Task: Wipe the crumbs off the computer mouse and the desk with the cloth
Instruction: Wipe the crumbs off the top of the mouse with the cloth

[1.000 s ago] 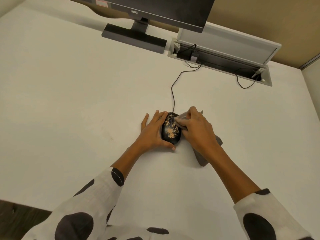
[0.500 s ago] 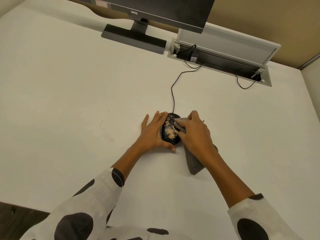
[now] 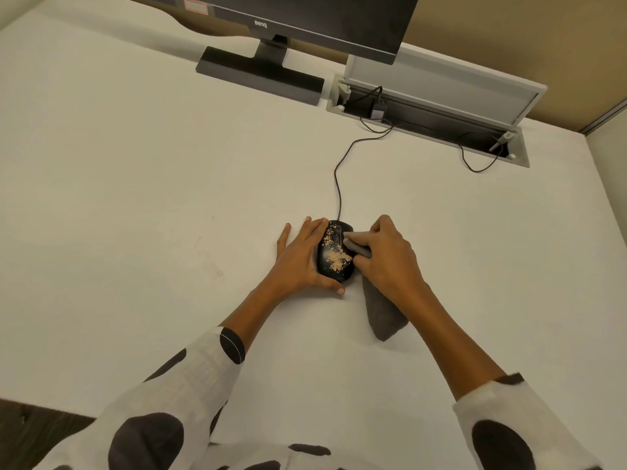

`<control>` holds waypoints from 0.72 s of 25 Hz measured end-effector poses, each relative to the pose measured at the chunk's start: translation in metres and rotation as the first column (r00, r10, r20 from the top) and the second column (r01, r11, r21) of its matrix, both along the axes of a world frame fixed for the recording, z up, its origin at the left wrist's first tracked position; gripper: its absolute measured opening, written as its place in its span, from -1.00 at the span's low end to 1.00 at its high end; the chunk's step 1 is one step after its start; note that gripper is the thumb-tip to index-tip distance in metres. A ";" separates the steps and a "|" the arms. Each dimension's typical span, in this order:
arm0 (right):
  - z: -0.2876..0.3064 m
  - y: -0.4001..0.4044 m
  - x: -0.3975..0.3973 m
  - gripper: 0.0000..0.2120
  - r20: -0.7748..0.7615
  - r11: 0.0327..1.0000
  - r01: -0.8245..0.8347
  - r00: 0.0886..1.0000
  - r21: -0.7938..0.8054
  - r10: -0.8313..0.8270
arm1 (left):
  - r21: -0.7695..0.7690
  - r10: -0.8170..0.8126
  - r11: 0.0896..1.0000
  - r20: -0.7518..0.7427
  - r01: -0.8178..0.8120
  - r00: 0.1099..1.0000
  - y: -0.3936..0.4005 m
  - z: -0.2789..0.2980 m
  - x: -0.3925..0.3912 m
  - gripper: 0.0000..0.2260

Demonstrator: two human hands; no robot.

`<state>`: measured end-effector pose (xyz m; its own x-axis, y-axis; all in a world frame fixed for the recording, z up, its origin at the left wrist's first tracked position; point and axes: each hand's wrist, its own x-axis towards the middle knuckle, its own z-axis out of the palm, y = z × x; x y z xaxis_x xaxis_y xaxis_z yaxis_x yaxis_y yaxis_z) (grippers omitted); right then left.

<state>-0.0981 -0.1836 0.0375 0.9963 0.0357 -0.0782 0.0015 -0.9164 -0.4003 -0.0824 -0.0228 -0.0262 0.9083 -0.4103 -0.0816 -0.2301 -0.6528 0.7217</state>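
A black wired computer mouse (image 3: 334, 266) lies in the middle of the white desk (image 3: 135, 198), its top speckled with tan crumbs (image 3: 336, 256). My left hand (image 3: 298, 259) holds the mouse from its left side, thumb curled around the near end. My right hand (image 3: 386, 256) grips a grey cloth (image 3: 383, 313) and presses a folded edge of it against the right side of the mouse. The rest of the cloth trails toward me under my right wrist, partly hidden by the forearm.
The mouse cable (image 3: 339, 178) runs back to an open cable tray (image 3: 431, 113) set in the desk at the rear right. A black monitor (image 3: 305, 15) on its base (image 3: 258, 76) stands at the rear centre. A partition wall (image 3: 607, 198) bounds the desk's right side.
The cloth's tail has swung from the right of my wrist to hang toward me. My right hand has shifted slightly along the mouse's right side. The left hand stays put.
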 end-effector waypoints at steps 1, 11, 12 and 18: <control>-0.001 0.001 0.011 -0.66 -0.034 1.000 0.024 0.999 -0.003 -0.024 | 0.003 -0.001 1.000 0.000 0.001 1.000 0.000 0.000 0.000 0.15; -0.001 -0.009 -0.009 -0.63 -0.019 0.991 -0.068 0.997 0.117 0.071 | 0.008 0.004 1.000 0.017 -0.004 1.000 0.000 -0.002 0.000 0.14; -0.001 -0.011 -0.012 -0.62 -0.014 0.992 -0.082 0.996 0.100 0.084 | 0.006 0.005 1.000 0.019 -0.005 1.000 -0.001 -0.002 0.000 0.14; -0.005 -0.005 0.031 -0.68 -0.047 1.000 -0.003 0.999 0.010 0.003 | -0.003 0.002 1.000 0.001 -0.002 1.000 0.000 -0.001 0.000 0.14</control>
